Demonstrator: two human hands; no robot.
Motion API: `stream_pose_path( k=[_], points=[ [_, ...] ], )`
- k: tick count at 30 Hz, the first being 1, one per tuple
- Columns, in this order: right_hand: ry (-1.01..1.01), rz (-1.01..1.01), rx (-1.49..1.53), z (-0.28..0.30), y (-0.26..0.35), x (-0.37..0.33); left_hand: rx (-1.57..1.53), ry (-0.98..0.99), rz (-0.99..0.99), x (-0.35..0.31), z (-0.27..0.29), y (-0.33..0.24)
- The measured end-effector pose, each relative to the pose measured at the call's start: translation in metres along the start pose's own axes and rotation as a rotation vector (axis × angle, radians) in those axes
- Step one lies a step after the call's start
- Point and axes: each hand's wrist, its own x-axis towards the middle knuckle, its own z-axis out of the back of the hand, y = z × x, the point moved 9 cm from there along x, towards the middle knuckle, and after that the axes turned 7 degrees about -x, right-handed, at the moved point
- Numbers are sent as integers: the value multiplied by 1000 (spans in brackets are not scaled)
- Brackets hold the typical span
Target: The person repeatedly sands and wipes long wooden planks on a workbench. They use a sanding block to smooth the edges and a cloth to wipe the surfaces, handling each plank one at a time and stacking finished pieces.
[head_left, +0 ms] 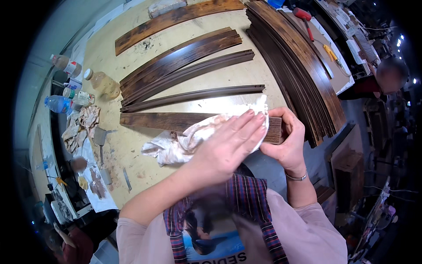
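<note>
A narrow dark-brown wooden plank (151, 119) lies in front of me with its right end over the table's near edge. My right hand (291, 141) is closed round that end, thumb on the near side and fingers on the far side. A crumpled white cloth with brown stains (165, 150) drapes across the plank's right half. Upon the cloth my left hand (226, 147) rests flat, fingers stretched out side by side and pressing it down onto the wood. The left thumb is hidden.
Several brown planks, including a glossy one (184, 55), lie beyond on the table (118, 145). A tall plank stack (303, 75) stands at right, near a red mallet (302, 15). Bottles (103, 83) and stained rags (81, 127) sit left. Other people are at the far right and lower left.
</note>
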Motion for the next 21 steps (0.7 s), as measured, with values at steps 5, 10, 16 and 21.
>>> stream_pose_path(
  k=[5, 10, 16, 21],
  points=[
    [-23, -113, 35, 5, -16, -6, -27, -50, 235, -29, 27, 54],
    [-64, -65, 11, 9, -6, -3, -69, -8, -28, 1, 8, -3],
    [-3, 70, -88, 7, 2, -8, -316, -252, 549, -60, 48, 93],
    [-11, 106, -148, 8, 13, -6, -44, -116, 514, -34, 41, 70]
  ],
)
